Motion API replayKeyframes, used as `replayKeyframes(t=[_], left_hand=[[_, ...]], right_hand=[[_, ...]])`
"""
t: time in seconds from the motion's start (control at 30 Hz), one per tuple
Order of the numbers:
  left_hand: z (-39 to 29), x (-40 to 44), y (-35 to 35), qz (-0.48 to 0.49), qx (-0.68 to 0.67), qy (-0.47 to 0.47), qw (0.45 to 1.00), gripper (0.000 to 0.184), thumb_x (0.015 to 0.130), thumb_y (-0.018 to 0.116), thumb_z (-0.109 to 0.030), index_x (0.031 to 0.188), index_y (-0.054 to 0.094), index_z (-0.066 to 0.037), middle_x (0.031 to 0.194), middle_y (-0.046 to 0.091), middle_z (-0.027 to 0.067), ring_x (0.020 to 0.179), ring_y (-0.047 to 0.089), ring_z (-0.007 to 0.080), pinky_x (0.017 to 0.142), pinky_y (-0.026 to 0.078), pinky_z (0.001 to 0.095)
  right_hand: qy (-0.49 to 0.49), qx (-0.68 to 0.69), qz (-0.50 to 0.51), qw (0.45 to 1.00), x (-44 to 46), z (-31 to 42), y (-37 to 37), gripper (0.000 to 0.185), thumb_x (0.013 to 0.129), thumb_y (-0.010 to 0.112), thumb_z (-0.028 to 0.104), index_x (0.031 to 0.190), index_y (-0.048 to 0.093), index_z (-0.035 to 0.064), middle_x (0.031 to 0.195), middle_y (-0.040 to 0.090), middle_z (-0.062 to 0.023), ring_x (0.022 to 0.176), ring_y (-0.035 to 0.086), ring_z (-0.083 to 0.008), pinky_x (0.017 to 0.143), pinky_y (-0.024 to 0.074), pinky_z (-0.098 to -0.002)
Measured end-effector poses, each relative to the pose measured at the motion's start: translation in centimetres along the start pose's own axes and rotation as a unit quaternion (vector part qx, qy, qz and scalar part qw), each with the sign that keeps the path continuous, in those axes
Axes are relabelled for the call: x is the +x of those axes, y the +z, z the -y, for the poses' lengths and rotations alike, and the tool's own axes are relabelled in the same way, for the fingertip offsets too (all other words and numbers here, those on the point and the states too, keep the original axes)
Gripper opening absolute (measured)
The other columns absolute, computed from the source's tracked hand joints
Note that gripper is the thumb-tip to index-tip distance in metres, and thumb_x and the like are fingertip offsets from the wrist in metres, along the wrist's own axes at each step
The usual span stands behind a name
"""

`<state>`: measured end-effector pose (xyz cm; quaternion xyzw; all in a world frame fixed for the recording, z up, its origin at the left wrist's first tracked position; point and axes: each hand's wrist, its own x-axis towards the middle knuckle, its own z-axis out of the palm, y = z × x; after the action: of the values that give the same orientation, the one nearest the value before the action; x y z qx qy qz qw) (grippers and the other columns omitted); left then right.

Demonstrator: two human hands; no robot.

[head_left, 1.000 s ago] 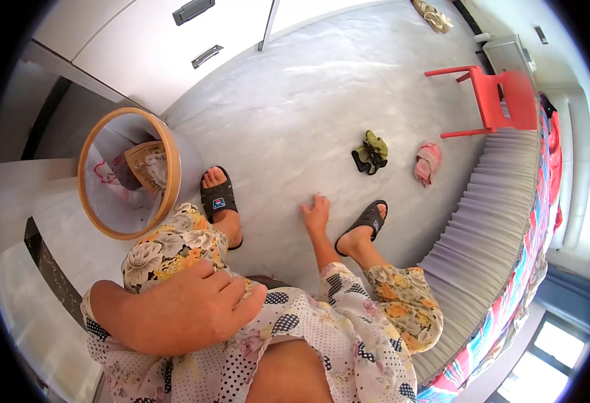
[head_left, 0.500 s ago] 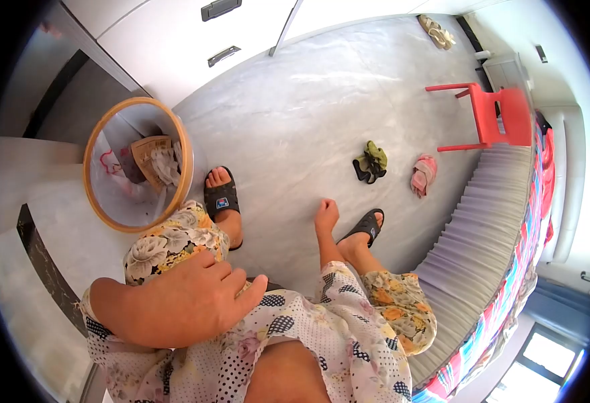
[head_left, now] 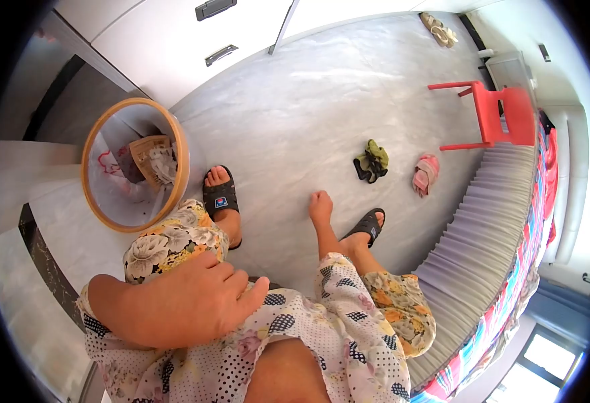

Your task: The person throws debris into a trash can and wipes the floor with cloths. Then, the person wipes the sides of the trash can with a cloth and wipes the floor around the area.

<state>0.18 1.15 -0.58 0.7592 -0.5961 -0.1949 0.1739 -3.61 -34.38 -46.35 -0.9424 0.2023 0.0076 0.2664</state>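
My left hand [head_left: 191,299] is held low in front of my dotted blouse [head_left: 221,366], close above the left leg of my floral trousers [head_left: 164,248]. Its back faces up, the fingers bend down and the thumb sticks out to the right; the fingertips are hidden and no object shows in it. Farther forward, my right hand [head_left: 320,205] is curled into a loose fist beside my right foot in a black slipper [head_left: 369,227]. Nothing shows in that fist. My other black slipper [head_left: 222,195] is on my left foot.
A round bin [head_left: 184,161] with a wooden-looking rim and waste inside stands left. Green-and-black cloth [head_left: 373,161] and a pink cloth [head_left: 426,174] lie on the grey floor [head_left: 275,121]. A red chair [head_left: 503,117] and a skirted bed [head_left: 476,248] are right; beige sandals [head_left: 438,30] lie beyond.
My right hand has shifted slightly left and forward, still curled. My left hand stays almost in the same place. The view has moved only a little.
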Motion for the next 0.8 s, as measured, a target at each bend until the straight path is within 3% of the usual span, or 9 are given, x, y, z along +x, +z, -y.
replayKeyframes(t=[0.07,0.17,0.27,0.37,0.47,0.57,0.67,0.77,0.8], left_hand=[[0.0,-0.2,0.0,0.002,0.009,-0.001,1.000,0.039,0.081,0.055,-0.010,0.118,0.056,0.003,0.082,0.059,0.0055,0.074,0.060,0.0176,0.066,0.041,0.0302],[0.0,-0.3,0.1,-0.002,0.014,0.005,1.000,0.038,0.081,0.055,-0.010,0.117,0.056,0.003,0.081,0.059,0.0057,0.074,0.060,0.0177,0.065,0.041,0.0307],[-0.1,-0.4,-0.1,-0.004,0.019,0.017,1.000,0.038,0.082,0.055,-0.010,0.117,0.056,0.004,0.080,0.059,0.0059,0.073,0.059,0.0177,0.064,0.041,0.0311],[-0.2,-0.6,0.4,-0.030,0.013,0.021,0.999,0.038,0.082,0.055,-0.010,0.117,0.056,0.003,0.080,0.058,0.0060,0.073,0.059,0.0176,0.064,0.041,0.0312],[-0.1,-0.7,0.3,-0.024,0.017,0.027,0.999,0.045,0.079,0.056,-0.012,0.119,0.053,0.008,0.078,0.060,0.0083,0.072,0.059,0.0197,0.062,0.041,0.0328],[0.1,-1.1,0.8,-0.046,0.010,0.023,0.999,0.047,0.077,0.059,-0.012,0.119,0.051,0.010,0.075,0.059,0.0077,0.070,0.059,0.0198,0.060,0.041,0.0334],[-0.3,-1.4,0.8,-0.013,0.008,0.000,1.000,0.042,0.081,0.054,-0.010,0.121,0.052,0.004,0.081,0.060,0.0080,0.074,0.061,0.0221,0.065,0.044,0.0336],[-0.3,-1.3,2.0,-0.086,-0.007,0.012,0.996,0.030,0.074,0.061,-0.009,0.098,0.053,0.007,0.066,0.059,0.0069,0.061,0.060,0.0238,0.057,0.041,0.0338],[-0.3,-1.1,2.1,-0.078,-0.011,0.009,0.997,0.034,0.076,0.059,-0.011,0.104,0.053,0.006,0.070,0.060,0.0071,0.064,0.061,0.0235,0.058,0.042,0.0340]], right_hand=[[0.053,0.044,-0.019,0.997,0.4,-1.5,-0.1,0.016,0.089,0.057,0.014,0.085,0.054,-0.0008,0.077,0.062,-0.0168,0.072,0.061,-0.0319,0.068,0.0505,-0.0405],[0.169,0.294,-0.010,0.941,-0.6,-1.7,-2.2,0.013,0.090,0.054,0.013,0.084,0.051,0.0014,0.074,0.062,-0.0124,0.062,0.061,-0.0217,0.059,0.0512,-0.0342],[0.168,0.318,-0.014,0.933,-1.7,-1.2,-4.3,0.011,0.090,0.056,0.010,0.084,0.049,0.0041,0.074,0.061,-0.0073,0.061,0.058,-0.0129,0.055,0.0504,-0.0279],[0.177,0.357,0.006,0.917,-1.4,-0.9,-4.9,0.012,0.088,0.062,0.007,0.089,0.050,0.0046,0.081,0.060,-0.0065,0.066,0.059,-0.0133,0.058,0.0510,-0.0259],[0.114,0.450,0.028,0.885,-0.6,3.0,-6.8,0.010,0.087,0.062,0.004,0.091,0.053,0.0020,0.076,0.058,-0.0039,0.069,0.058,-0.0114,0.063,0.0510,-0.0254],[0.123,0.527,0.071,0.838,0.0,9.4,-9.8,0.006,0.089,0.061,0.003,0.093,0.056,0.0017,0.076,0.058,-0.0033,0.070,0.056,-0.0105,0.064,0.0484,-0.0239],[0.072,0.581,0.135,0.799,0.6,14.3,-12.3,0.001,0.092,0.059,0.003,0.092,0.058,0.0029,0.076,0.058,-0.0033,0.067,0.053,-0.0110,0.061,0.0443,-0.0244],[-0.002,0.648,0.184,0.740,0.5,20.4,-14.6,0.005,0.093,0.060,0.007,0.089,0.058,0.0047,0.074,0.057,-0.0037,0.065,0.051,-0.0122,0.057,0.0400,-0.0255],[-0.040,0.649,0.205,0.731,0.7,22.4,-15.2,0.008,0.094,0.061,0.010,0.088,0.058,0.0052,0.075,0.057,-0.0031,0.064,0.050,-0.0122,0.057,0.0391,-0.0261]])
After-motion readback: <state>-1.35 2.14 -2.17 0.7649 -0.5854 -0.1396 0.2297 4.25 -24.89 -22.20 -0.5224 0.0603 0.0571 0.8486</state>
